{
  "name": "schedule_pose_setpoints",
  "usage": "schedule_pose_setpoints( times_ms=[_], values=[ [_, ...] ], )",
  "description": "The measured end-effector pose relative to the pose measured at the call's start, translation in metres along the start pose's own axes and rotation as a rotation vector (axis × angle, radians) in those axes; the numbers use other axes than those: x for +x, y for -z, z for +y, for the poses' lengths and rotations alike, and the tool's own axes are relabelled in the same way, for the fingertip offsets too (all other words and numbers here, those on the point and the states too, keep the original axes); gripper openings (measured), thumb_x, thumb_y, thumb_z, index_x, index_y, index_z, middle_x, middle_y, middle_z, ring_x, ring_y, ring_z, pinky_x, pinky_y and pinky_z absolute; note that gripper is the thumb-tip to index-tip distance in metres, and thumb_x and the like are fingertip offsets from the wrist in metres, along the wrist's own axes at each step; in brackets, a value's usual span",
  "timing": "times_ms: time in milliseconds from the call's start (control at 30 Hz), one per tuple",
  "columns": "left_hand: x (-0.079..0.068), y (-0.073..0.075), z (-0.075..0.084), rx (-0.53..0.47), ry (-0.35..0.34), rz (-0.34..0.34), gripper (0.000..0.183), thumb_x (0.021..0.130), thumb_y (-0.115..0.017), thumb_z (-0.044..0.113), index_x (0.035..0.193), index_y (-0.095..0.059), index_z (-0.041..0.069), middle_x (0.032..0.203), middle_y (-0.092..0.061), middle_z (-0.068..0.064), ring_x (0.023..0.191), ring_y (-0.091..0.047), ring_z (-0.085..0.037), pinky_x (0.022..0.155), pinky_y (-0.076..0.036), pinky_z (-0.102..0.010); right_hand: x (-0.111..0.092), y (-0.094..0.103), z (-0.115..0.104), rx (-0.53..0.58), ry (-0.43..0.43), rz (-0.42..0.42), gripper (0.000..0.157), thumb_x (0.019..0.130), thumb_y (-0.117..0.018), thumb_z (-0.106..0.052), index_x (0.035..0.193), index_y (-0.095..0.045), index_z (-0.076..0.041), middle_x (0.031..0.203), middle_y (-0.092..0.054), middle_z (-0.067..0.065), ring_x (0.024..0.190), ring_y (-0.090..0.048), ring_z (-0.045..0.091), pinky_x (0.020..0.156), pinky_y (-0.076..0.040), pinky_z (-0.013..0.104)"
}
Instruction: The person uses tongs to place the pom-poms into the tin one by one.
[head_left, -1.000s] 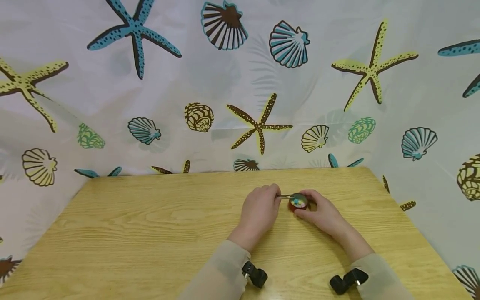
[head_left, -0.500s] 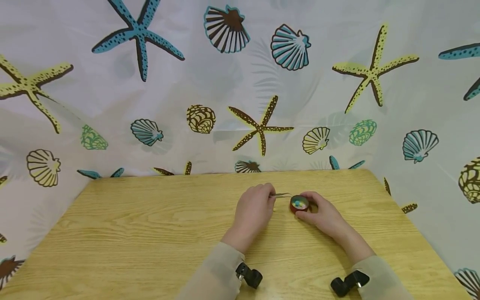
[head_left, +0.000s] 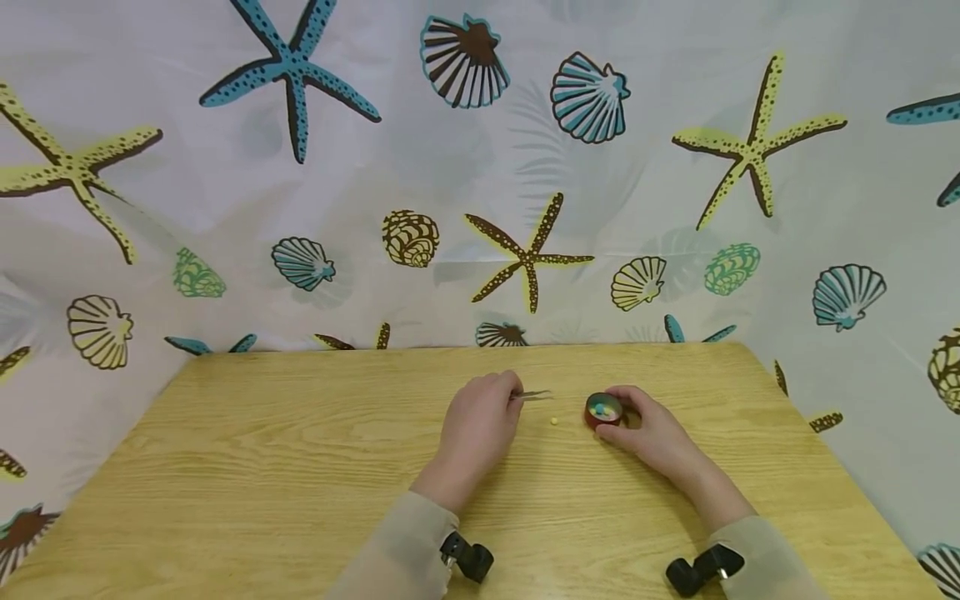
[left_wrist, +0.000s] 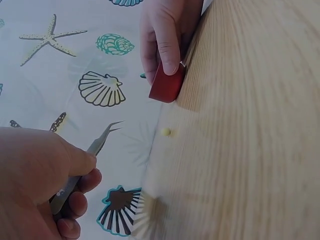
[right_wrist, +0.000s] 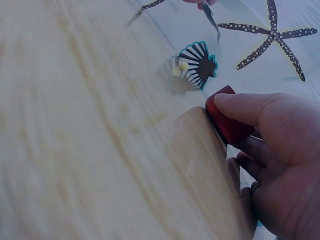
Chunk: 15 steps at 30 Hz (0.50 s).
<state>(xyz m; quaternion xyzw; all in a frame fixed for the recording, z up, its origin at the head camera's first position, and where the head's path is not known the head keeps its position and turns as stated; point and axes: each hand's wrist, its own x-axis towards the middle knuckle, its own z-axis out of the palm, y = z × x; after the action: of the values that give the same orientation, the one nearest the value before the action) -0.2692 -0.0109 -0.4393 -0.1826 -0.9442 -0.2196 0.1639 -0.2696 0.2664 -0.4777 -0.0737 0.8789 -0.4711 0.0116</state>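
Observation:
My left hand point(head_left: 480, 421) holds a pair of tweezers point(left_wrist: 96, 149) with fine bent tips, pinched between thumb and fingers. The tips point right and stand slightly apart, with nothing between them. On the wooden table, a small yellow bead point(head_left: 554, 421) lies between the tweezers and a round red tin point(head_left: 589, 418). Thumb on the near side and fingers round the far side, my right hand point(head_left: 660, 433) grips this tin. Several small blue, yellow and pale pieces point(head_left: 602, 410) show inside it. In the right wrist view the tin point(right_wrist: 230, 117) stands on the tabletop under the thumb.
The light wooden table point(head_left: 300, 467) reaches back to a white curtain point(head_left: 420, 167) printed with starfish and shells. Curtain also hangs along both sides. Black wrist cameras point(head_left: 467, 557) sit on both sleeves.
My left hand has moved left with the tweezers, away from over the tin. The yellow bead now shows fully on the table. My right hand keeps its hold on the tin.

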Motion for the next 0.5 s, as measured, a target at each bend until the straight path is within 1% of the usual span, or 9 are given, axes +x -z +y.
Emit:
schedule_pose_setpoints(
  times_ms=[133,300,500],
  values=[
    [-0.0004,-0.0013,-0.0011,0.002,-0.001,-0.016,0.004,0.107,-0.076,0.015,0.110,-0.076,0.012,0.098,-0.074,-0.002,0.088,-0.069,-0.024,0.080,-0.059,-0.040,-0.0006,0.0006,0.0016,0.001,0.006,-0.001,0.065,0.103,-0.082,-0.027,0.157,-0.053,-0.004,0.152,-0.061,0.020,0.149,-0.050,0.041,0.127,-0.030,0.063],
    [-0.0011,-0.0051,-0.0011,0.017,-0.016,-0.053,0.005,0.108,-0.076,0.015,0.111,-0.076,0.012,0.098,-0.074,-0.002,0.088,-0.069,-0.023,0.079,-0.058,-0.039,-0.0002,0.0006,0.0035,-0.001,0.008,-0.001,0.065,0.104,-0.082,-0.027,0.157,-0.053,-0.004,0.152,-0.061,0.020,0.149,-0.049,0.041,0.127,-0.030,0.063],
    [-0.0030,-0.0095,-0.0028,0.024,-0.025,-0.061,0.004,0.107,-0.077,0.015,0.110,-0.076,0.012,0.097,-0.074,-0.002,0.087,-0.069,-0.024,0.079,-0.058,-0.040,0.0003,0.0002,0.0046,-0.003,0.005,-0.002,0.064,0.103,-0.082,-0.028,0.156,-0.053,-0.005,0.151,-0.062,0.019,0.148,-0.050,0.040,0.126,-0.030,0.062]
  ],
)
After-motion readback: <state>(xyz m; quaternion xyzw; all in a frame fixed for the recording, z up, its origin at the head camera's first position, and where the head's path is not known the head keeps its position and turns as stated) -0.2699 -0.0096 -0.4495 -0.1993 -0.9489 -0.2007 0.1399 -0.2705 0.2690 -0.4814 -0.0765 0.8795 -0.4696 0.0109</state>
